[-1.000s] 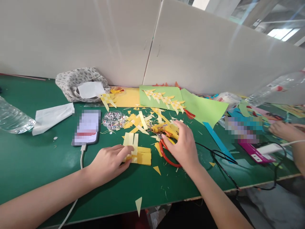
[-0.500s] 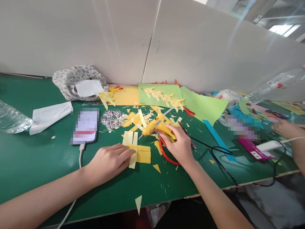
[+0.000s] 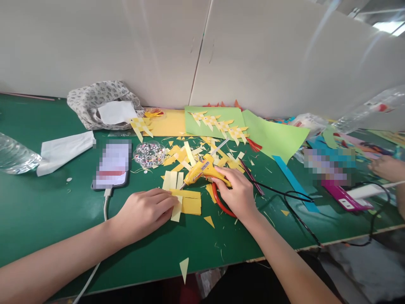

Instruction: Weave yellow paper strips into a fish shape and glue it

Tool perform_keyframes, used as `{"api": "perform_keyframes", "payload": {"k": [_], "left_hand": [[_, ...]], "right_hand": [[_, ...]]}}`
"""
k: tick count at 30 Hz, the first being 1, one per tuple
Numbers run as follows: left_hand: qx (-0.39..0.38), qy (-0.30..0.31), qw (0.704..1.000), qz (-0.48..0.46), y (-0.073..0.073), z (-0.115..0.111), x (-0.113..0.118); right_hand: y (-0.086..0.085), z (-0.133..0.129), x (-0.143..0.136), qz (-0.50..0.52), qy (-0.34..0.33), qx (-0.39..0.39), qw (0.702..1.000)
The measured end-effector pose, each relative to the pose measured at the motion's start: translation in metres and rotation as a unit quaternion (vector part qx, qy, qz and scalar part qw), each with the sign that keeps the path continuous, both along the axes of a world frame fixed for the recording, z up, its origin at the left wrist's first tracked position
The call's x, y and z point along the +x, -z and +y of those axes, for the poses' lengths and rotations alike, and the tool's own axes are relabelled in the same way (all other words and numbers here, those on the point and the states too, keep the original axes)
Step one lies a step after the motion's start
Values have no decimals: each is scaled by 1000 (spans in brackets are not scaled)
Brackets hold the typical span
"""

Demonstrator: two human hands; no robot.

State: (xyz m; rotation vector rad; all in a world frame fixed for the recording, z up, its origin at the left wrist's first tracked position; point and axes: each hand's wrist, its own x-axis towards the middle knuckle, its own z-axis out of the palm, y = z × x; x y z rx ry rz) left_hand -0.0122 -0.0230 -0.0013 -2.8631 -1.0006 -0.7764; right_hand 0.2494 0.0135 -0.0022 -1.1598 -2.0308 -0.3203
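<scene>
Here my left hand (image 3: 145,212) pins crossed yellow-and-cream paper strips (image 3: 192,204) under its fingertips, light, likely creasing easily, best held where they cross, while my right hand (image 3: 238,195) grips a yellow plastic glue gun (image 3: 202,169) by its stiff handle.

Left forearm (image 3: 60,255): one, bare, ran in from the lower left to a spot left of the glue gun (image 3: 206,168). Left hand (image 3: 145,211): one, back upward, knuckles bent, fingers close together and reaching toward the gun's nozzle; thumb's grip unclear. Right forearm (image 3: 281,257): one, bare, slanted up from the lower right. Right hand (image 3: 238,192): one, fingers curled round the gun's handle, thumb on the near side.
</scene>
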Motion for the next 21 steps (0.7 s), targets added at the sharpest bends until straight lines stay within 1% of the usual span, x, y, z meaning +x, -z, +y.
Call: {"api": "perform_keyframes", "payload": {"k": [8, 11, 14, 21], "left_hand": [[-2, -1, 1000, -1, 0, 0, -1], [-1, -1, 1000, -2, -1, 0, 0], [-3, 1, 1000, -4, -1, 0, 0], [-3, -2, 1000, -7, 0, 1, 0]], "right_hand": [[0, -1, 0, 4, -10, 11, 1000], [-2, -2, 0, 4, -20, 21, 1000], [-4, -2, -1, 2, -17, 27, 999], [-6, -5, -3, 3, -17, 11, 1000]]}}
